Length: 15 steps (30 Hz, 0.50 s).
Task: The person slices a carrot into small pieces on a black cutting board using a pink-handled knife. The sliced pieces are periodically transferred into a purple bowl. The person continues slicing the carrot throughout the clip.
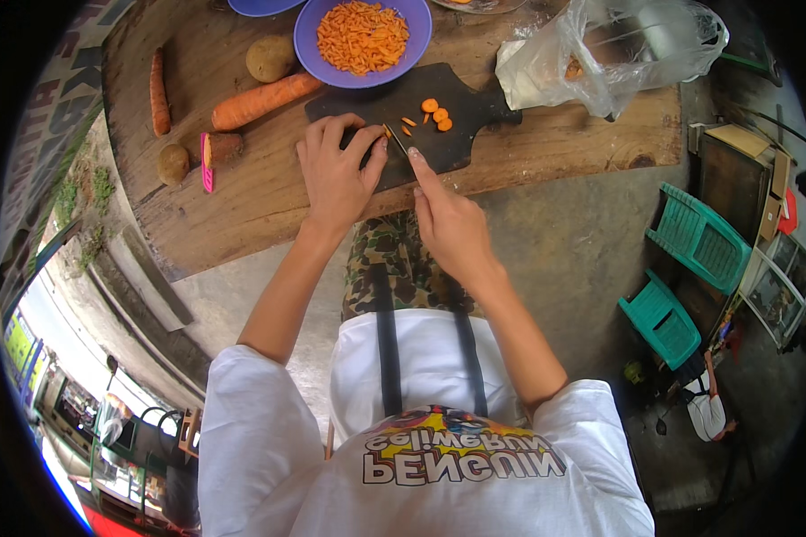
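My right hand grips a knife, its handle hidden in the fist and the index finger along its back. The blade meets a small carrot piece at the fingertips of my left hand, which presses it on the black cutting board. Round carrot slices and thin bits lie right of the blade. Behind the board stands a purple bowl of chopped carrot. Left of it are a large carrot and a potato.
On the wooden table at left lie a thin carrot, a small potato, a carrot stub and a pink-handled tool. A clear plastic bag sits at right. Green plastic stools and a person are farther right.
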Available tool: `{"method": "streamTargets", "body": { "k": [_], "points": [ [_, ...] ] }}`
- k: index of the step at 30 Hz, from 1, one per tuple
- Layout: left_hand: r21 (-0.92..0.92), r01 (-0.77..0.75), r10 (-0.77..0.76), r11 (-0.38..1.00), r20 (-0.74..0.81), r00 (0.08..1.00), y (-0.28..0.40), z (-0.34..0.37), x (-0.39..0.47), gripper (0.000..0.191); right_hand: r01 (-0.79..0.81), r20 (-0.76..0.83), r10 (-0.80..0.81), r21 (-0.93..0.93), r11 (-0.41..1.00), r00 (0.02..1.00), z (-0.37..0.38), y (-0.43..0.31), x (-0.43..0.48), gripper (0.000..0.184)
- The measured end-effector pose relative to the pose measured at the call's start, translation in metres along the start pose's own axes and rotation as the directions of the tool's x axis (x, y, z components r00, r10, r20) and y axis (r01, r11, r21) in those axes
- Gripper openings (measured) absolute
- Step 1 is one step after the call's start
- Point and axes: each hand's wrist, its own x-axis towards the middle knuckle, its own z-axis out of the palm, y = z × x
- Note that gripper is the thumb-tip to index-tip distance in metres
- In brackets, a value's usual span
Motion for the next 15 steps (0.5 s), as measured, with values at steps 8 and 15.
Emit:
{"method": "streamTargets", "body": {
  "k": [8, 15],
  "points": [
    [-0.001, -0.024, 0.024, 1.000, 0.025, 0.999, -0.003, 0.001, -0.002, 0.021, -0.006, 0.015, 0.006, -0.035, 0.999, 1.000, 0.011, -0.004, 0.001, 0.066],
    [-0.012, -0.044, 0.044, 0.999, 0.034, 0.998, -0.007, 0.000, -0.002, 0.021, -0.051, 0.044, 0.054, -0.058, 0.997, 0.998, 0.014, -0.010, -0.002, 0.066]
  ]
}}
